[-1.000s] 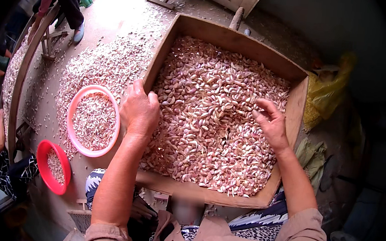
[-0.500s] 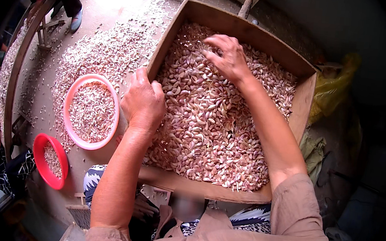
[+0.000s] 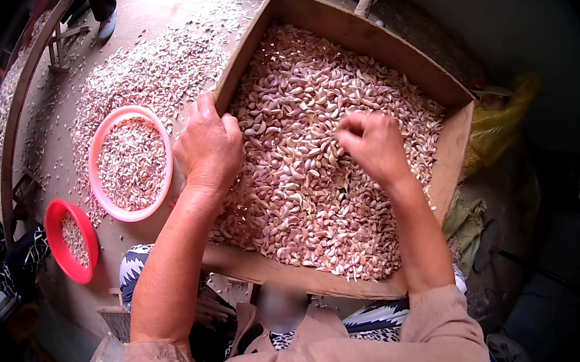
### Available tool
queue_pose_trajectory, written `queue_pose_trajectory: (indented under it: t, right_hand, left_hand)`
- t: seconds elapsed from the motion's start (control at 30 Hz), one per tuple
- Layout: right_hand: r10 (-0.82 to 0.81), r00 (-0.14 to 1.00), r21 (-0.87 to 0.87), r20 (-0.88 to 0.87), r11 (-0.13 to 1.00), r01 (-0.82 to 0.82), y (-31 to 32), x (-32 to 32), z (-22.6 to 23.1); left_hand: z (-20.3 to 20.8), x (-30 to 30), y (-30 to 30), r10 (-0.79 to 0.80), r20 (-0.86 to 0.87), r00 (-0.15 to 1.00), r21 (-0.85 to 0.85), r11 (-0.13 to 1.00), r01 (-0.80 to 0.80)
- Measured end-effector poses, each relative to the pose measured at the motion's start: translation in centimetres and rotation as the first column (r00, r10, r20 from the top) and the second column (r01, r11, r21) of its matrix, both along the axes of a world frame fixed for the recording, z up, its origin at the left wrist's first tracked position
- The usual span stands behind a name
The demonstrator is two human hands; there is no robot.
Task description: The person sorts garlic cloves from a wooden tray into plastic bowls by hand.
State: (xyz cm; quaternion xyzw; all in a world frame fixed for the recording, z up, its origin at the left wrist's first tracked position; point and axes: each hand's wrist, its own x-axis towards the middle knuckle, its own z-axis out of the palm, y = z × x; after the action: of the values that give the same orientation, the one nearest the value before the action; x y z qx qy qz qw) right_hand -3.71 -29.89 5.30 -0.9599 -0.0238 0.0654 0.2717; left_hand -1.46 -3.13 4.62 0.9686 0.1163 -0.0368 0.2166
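Garlic cloves (image 3: pixel 309 204): a broad layer across the wooden box (image 3: pixel 295 276), centre of the scene; more strewn over the floor (image 3: pixel 174 2) to the left.
Left hand (image 3: pixel 208 142): closed over the box's left wall, thumb on the inner side, fingers toward the outside.
Right hand (image 3: pixel 375 146): above the cloves, right of the box's middle, fingers bent in toward the thumb; whether a clove is pinched there, I cannot tell.
Pink basin (image 3: pixel 127 215): left of the box, on the floor, well stocked with cloves.
Red basin (image 3: pixel 54 228): nearer and further left, a smaller batch inside.
Progress: both basins have some; the box's bottom is mostly covered, so plenty seems left there; finished share cannot be judged.
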Motion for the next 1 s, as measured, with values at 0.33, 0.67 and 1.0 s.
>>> queue_pose_trajectory:
  t: [0.33, 0.67, 1.0]
  right_hand:
    - [-0.187, 0.978, 0.098, 0.088, 0.979, 0.178, 0.7, -4.6, -4.7]
    - [-0.092, 0.929, 0.607, -0.359, 0.733, 0.307, -4.6, -3.2, -1.0]
    - [-0.291, 0.953, 0.82, 0.081, 0.563, 0.102, -9.3, 6.3, 3.1]
  left_hand:
    - [-0.4, 0.1, 0.0, -0.034, 0.054, 0.998, 0.014, 0.999, 0.033]
    - [-0.3, 0.0, -0.1, -0.009, 0.021, 1.0, 0.026, 1.0, 0.009]
    - [-0.4, 0.0, 0.1, -0.01, 0.026, 1.0, 0.013, 1.0, 0.01]
